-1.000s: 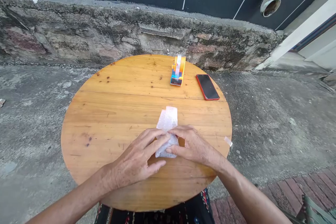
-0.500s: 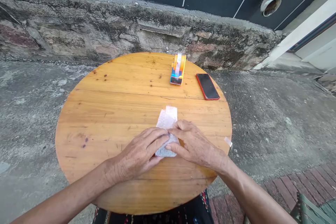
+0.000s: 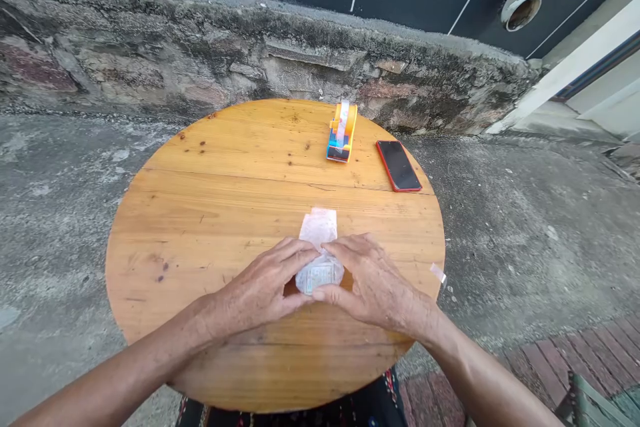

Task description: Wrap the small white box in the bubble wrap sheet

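A small packet in whitish, see-through wrapping lies on the wooden table near its middle; a printed patch shows through its near part. From it a flat tail of the wrapping stretches away from me. My left hand grips the packet's left side, fingers at the fold and thumb at the near edge. On the right side, my right hand grips it the same way, its thumb along the near edge. Both hands' fingertips almost meet over the fold. What lies inside the wrapping cannot be made out clearly.
An orange and blue tape dispenser stands toward the table's far edge. Right of it lies a phone in a red case. A short piece of clear tape sticks to the right edge of the round table. A stone wall rises behind.
My right thumb has slid from the packet's top to its near edge, and the left fingers have drawn back, so more of the packet shows. The wrapping tail lies straighter.
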### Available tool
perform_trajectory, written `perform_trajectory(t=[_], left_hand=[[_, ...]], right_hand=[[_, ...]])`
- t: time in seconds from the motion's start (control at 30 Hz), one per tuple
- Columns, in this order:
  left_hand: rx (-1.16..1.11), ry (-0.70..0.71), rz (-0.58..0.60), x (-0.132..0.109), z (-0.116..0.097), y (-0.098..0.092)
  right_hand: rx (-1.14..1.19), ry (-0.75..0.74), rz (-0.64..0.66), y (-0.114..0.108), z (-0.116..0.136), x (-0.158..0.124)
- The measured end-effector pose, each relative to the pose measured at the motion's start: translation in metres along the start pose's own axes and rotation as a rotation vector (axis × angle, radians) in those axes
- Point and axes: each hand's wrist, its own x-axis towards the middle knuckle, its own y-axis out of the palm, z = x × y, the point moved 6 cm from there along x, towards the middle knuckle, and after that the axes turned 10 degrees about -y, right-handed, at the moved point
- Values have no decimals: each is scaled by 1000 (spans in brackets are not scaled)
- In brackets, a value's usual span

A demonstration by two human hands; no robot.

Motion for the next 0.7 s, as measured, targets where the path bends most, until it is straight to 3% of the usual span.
perform_trajectory(t=[0.4, 0.7], left_hand=[[-7, -46, 64, 13, 12, -2], [-110, -185, 143, 22, 16, -11]], right_hand=[[83, -29, 97, 0, -8, 0], [104, -24, 92, -1, -17, 8]])
